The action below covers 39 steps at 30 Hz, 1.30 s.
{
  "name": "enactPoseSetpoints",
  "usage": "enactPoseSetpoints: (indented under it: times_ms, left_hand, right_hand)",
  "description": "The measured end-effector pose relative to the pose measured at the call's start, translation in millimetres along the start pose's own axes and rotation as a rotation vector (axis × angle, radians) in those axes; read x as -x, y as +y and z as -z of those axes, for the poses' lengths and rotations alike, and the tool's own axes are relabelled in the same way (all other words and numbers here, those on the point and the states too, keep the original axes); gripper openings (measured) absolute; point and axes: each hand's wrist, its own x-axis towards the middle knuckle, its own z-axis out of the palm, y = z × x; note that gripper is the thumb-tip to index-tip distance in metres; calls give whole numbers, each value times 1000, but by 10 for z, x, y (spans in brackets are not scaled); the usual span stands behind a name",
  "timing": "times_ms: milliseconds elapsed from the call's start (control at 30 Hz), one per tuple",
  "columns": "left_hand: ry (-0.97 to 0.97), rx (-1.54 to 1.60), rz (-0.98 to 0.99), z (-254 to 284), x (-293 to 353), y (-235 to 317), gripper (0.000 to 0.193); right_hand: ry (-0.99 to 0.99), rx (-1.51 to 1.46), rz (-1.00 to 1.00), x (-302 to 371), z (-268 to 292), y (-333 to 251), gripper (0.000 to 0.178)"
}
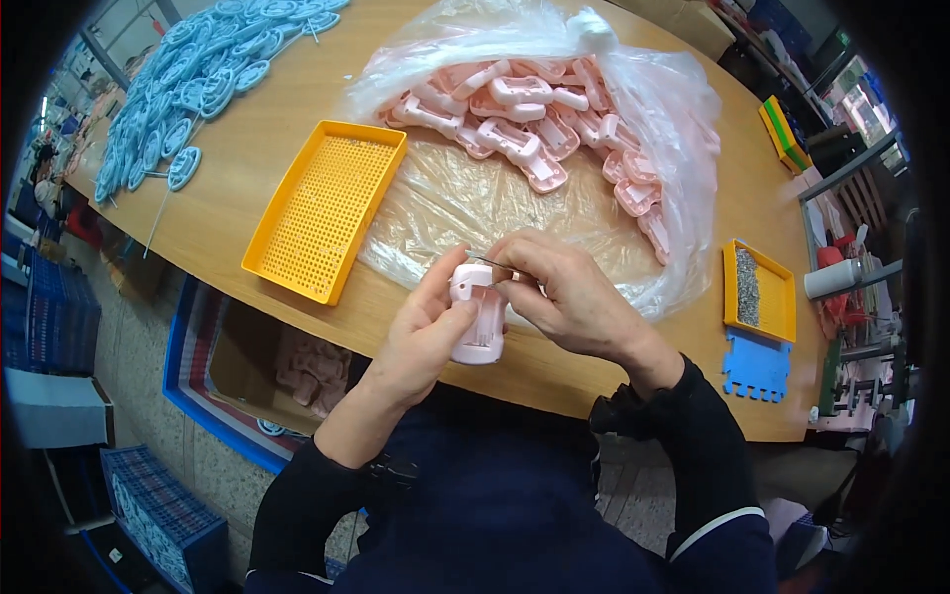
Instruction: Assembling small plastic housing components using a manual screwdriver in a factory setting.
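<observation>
A pale pink plastic shell (482, 345) is gripped upright by its side in my left hand (420, 335), in front of the table's near edge. It has a long recess and small round holes near the top. My right hand (566, 293) is closed at the shell's upper end, thumb and fingers pinching a thin dark metal piece (487, 260) that lies across the top. The fingers partly cover that piece, so its kind is unclear. Behind my hands, a clear plastic bag (435, 213) lies spread open with a heap of pink shells (515, 144) in it.
A yellow perforated tray (322, 213) stands left of the bag. Blue plastic parts (213, 74) are piled at the far left. On the right, a yellow tray (782, 297) holds small metal pieces (746, 287), beside a blue foam mat (755, 366). Below the table's left edge, a box contains more pink parts (312, 371).
</observation>
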Motion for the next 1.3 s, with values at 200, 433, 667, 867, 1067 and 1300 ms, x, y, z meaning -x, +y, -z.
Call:
enactPoseSetpoints:
  times_ms: [200,433,667,867,1067,1300]
  left_hand:
    - [-14,25,36,17,34,-40,59]
    - [14,94,132,60,61,-8,63]
    - [26,165,162,95,30,-45,64]
    - [69,213,191,103,-9,-55,63]
    - [62,250,209,88,-30,-104,64]
    - [44,245,214,23,-80,-113,62]
  right_hand:
    - [-98,204,-87,55,6,-53,14]
    - [-156,295,-147,15,-69,-101,15]
    - [-196,242,-227,-33,-51,-59,15]
    - [-91,297,-207,14,-163,-60,12]
    - [-20,193,-201,117,-189,108,14]
    - [22,143,-224,178,-163,116,17]
